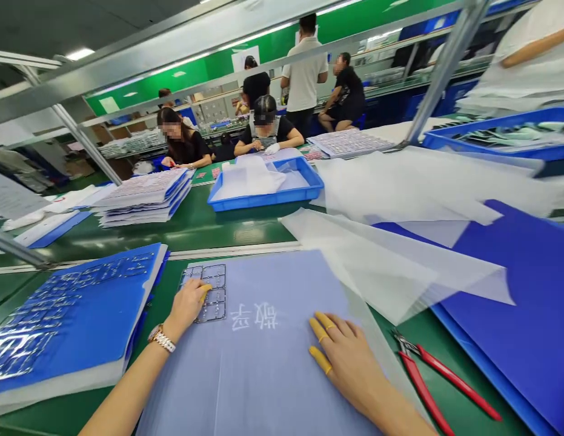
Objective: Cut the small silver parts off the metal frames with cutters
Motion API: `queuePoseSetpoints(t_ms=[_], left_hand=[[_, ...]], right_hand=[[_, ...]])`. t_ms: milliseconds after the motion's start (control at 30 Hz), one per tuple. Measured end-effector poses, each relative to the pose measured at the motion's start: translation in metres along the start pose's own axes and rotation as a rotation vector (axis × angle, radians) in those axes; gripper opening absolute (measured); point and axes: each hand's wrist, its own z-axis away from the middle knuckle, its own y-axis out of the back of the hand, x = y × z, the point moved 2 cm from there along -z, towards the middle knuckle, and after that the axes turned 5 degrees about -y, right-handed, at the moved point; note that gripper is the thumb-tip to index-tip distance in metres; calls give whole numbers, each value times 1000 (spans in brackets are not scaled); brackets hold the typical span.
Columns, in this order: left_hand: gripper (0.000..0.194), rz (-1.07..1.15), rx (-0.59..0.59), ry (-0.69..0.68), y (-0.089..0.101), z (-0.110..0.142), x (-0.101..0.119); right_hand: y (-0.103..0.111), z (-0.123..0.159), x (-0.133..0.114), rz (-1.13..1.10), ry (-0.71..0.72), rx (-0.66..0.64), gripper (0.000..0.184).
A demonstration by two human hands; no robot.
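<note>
A dark-edged panel of small rectangular frames (pixel 216 303) lies at the upper left of a translucent sheet (pixel 263 375) with white characters written on it. My left hand (pixel 191 306), with yellow finger cots and a wristwatch, is closed at the panel's left part, its fingertips on the panel. My right hand (pixel 345 357) lies flat on the sheet, fingers spread, holding nothing. Yellow cots cover several of its fingers too. Blue shows faintly through the sheet. To the right of that hand are red-handled cutters (pixel 438 378), their jaws apart.
At left, a blue board (pixel 113 309) carries more shiny framed panels. White translucent sheets (pixel 381 260) overlap a blue board (pixel 513 321) at right. Beyond are a blue tray (pixel 268 198) and a stack of sheets (pixel 143 203). Metal rails cross overhead; several people are across the bench.
</note>
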Motion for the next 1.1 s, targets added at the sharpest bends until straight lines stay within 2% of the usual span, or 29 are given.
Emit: queuePoseSetpoints(t_ms=[133, 333, 567, 667, 767, 933, 1100], left_hand=[[31, 32, 18, -35, -6, -3, -7], [33, 16, -10, -5, -7, -2, -7], [43, -31, -112, 38, 8, -7, -1], [42, -49, -143, 55, 16, -10, 2], [39, -58, -162, 60, 26, -13, 6], [34, -24, -136, 11, 43, -15, 10], [33, 36, -55, -70, 37, -9, -4]], right_hand=[[13, -3, -11, -16, -27, -37, 39], [-3, -12, 0, 7, 55, -111, 41], [-18, -12, 13, -22, 139, -9, 41], [-14, -14, 16, -65, 140, 23, 41], [0, -11, 22, -118, 126, 66, 41], [35, 18, 52, -104, -13, 117, 39], [62, 68, 86, 52, -332, 27, 38]])
